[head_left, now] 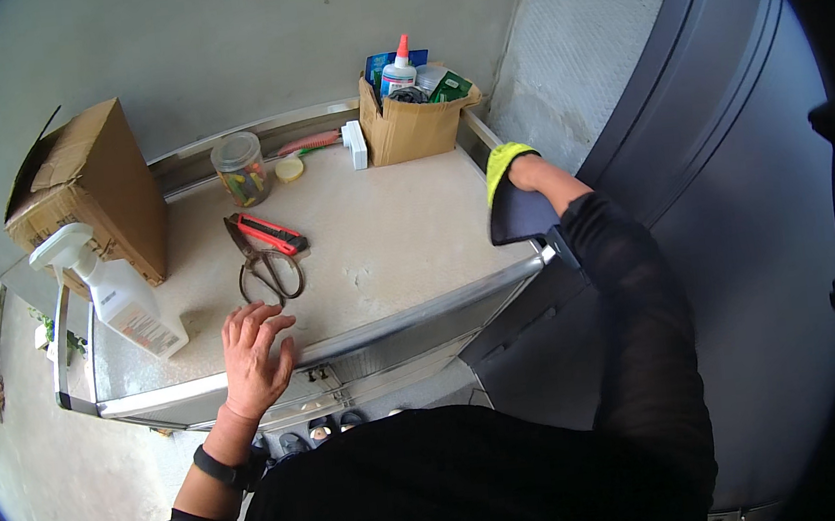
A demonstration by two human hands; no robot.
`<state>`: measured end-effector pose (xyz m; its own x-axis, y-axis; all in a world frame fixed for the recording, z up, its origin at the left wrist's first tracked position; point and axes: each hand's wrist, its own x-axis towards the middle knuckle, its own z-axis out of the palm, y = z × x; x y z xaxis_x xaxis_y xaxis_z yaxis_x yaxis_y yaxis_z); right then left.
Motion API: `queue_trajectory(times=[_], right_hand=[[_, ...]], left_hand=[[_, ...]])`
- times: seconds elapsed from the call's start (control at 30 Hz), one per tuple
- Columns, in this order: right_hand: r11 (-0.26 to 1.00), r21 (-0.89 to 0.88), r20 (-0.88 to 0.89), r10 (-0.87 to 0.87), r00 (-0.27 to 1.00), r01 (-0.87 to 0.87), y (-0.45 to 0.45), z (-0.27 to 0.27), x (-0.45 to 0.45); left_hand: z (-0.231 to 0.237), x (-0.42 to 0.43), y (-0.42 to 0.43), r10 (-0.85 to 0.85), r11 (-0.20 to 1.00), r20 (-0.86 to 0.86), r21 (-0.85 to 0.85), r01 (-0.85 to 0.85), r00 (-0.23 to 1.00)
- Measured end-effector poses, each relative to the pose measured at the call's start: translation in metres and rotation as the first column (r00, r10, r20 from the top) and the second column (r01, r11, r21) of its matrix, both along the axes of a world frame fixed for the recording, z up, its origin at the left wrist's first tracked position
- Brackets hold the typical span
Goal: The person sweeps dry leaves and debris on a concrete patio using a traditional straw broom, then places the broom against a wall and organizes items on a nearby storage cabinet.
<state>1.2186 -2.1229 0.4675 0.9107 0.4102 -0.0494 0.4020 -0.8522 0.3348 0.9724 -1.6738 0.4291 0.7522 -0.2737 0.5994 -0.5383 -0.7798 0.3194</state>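
Note:
My left hand [255,355] hovers by the front edge of the cabinet top [399,224], empty, with its fingers loosely bent and apart. Just beyond the fingertips lie dark-handled scissors [267,264], and a red and black utility knife [272,233] rests against them. At the right end of the top, my right hand [524,172] is wrapped in a yellow-green and dark grey cloth [522,213] with black edging. The cloth covers its fingers. A white spray bottle [132,310] stands left of my left hand.
A large cardboard box [121,198] stands at the left. Along the back are a clear lidded jar [240,172], a yellow round lid [290,169], a red-handled brush [312,142], a white block [355,146] and a small carton [413,131] holding a glue bottle [398,74]. Shoes [320,428] lie below.

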Motion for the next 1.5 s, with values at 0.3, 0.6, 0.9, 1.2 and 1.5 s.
queue_trajectory(times=[0.3,0.6,0.9,1.2,1.5], right_hand=[[0.919,0.197,-0.327,-0.267,0.907,0.341,0.012,0.013,0.089],[0.979,-0.006,-0.325,-0.193,0.926,0.202,0.0,0.031,-0.011],[0.95,0.294,-0.048,-0.095,0.994,0.105,-0.034,0.001,-0.108],[0.662,0.741,0.469,-0.393,0.791,-0.111,-0.009,-0.015,-0.165],[0.9,0.352,0.01,-0.279,0.96,0.258,0.045,-0.063,-0.155]], left_hand=[[-0.016,0.007,0.0,0.085,0.996,-0.093,0.048,-0.081,0.992],[-0.016,0.008,-0.009,0.111,0.981,-0.068,0.165,-0.099,0.991],[-0.02,0.008,-0.008,0.04,0.977,-0.017,0.211,-0.035,0.999],[-0.024,0.009,-0.003,0.04,0.982,0.0,0.186,-0.04,0.999],[-0.021,0.008,-0.007,0.017,0.974,-0.001,0.227,-0.016,1.0]])
